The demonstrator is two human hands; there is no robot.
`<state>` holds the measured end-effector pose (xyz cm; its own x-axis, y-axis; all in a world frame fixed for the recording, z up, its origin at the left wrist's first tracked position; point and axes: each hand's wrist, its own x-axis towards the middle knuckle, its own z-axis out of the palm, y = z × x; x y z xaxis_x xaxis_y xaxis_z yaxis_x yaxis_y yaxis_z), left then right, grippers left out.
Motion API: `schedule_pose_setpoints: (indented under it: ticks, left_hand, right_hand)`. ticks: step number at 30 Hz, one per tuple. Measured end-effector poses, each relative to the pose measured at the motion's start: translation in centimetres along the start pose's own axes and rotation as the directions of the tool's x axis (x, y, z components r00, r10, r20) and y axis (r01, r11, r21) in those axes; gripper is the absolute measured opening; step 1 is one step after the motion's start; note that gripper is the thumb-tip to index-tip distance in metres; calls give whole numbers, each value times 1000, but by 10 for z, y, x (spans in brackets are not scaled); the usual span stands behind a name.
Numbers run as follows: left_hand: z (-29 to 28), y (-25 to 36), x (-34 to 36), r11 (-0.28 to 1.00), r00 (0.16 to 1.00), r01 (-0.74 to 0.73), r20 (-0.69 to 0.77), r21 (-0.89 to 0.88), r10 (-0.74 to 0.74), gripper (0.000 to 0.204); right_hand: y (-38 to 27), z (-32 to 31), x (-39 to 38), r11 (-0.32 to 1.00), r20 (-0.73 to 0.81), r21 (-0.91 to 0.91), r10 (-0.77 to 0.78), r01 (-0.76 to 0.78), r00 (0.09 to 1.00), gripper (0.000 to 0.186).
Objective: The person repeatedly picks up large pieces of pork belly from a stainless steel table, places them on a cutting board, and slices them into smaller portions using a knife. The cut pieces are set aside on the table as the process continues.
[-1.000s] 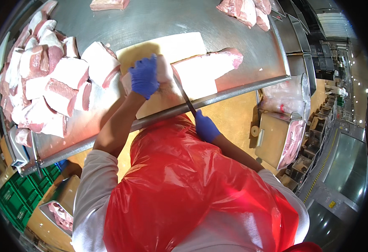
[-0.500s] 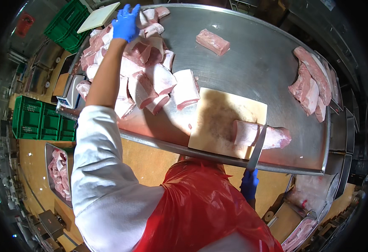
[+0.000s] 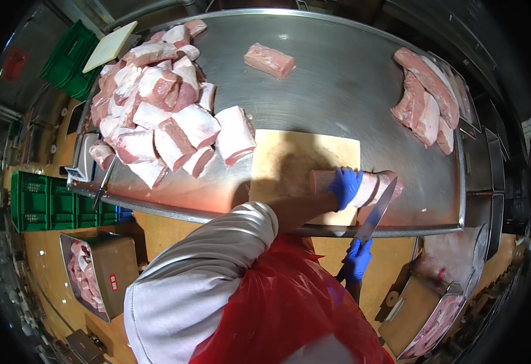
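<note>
Our right hand (image 3: 356, 259) is wrapped around the handle of the knife (image 3: 377, 208), whose blade crosses the near rim of the table (image 3: 411, 230) and reaches the meat slab's (image 3: 321, 181) right end. Our hands are apart: the left hand (image 3: 345, 187) lies over the slab just beside the blade, and we cannot tell whether its fingers grip or merely press. A slick glove could, we judge, slide toward the edge and get cut. The slab lies partly on the cutting board (image 3: 277, 155), its right end overhanging, so it may rock and spoil the cut. Farther left, the stacked pieces (image 3: 174, 136) could slump if bumped.
</note>
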<state>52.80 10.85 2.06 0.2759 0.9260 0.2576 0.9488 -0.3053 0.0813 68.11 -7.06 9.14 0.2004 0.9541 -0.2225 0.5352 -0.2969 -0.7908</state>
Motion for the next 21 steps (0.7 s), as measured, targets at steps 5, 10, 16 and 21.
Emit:
schedule_pose_setpoints:
  ticks: [5,10,16,21]
  left_hand:
    - [42,-36,36,917,977,-200,-137,-344,161,22]
    - [-75,-115,31,940,947,-29,293,-339,135,84]
    - [-84,-155,-80,972,887,121,461,-200,-16,121]
    - [-86,-210,-110,914,933,270,318,-304,-170,123]
  right_hand:
    - [20,-9,5,993,22,51,107,-108,994,20]
    - [40,-13,-2,962,-67,-258,-114,93,991,15]
    - [33,22,-19,899,116,-359,-221,248,968,13]
    - [-7,69,-3,791,261,-450,-326,414,909,11]
